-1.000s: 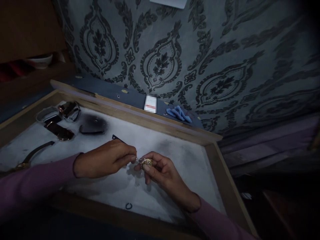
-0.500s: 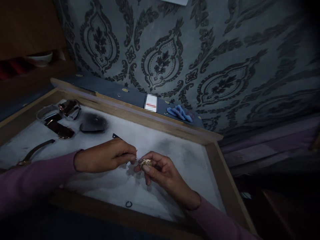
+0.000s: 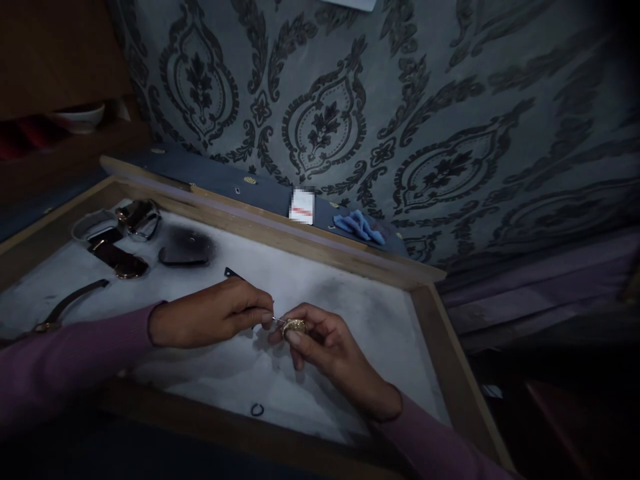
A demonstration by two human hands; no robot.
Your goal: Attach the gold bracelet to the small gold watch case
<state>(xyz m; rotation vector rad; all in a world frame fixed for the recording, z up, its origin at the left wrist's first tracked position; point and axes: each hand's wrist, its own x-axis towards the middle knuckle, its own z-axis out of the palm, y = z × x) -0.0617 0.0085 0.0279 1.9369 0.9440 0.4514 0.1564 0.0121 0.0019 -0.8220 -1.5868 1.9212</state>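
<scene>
My left hand [image 3: 215,312] is closed in a pinch on a thin metal rod [image 3: 278,319], whose tip points right. That tip meets the edge of a small, glittering, round gold watch case [image 3: 295,327]; whether it goes in, I cannot tell. Fingers and thumb of my right hand [image 3: 327,343] grip the case from the right. Both hands are above the white floor of a shallow wooden tray [image 3: 440,333]. Behind my left hand shows the end of a flat black strip [image 3: 234,274] with a hole. A small dark open ring [image 3: 257,409] lies nearer to me.
At the tray's left lie a watch with a dark strap [image 3: 120,259], other watches [image 3: 140,217] and a brown strap [image 3: 75,301]. A dark, glossy flat object [image 3: 185,250] is beside them. Beyond the raised rim are a white card [image 3: 302,205] and a crumpled blue cloth [image 3: 359,227].
The gold watch case has turned slightly in my right fingers, and a little more of the thin rod shows. Both hands stay almost in place.
</scene>
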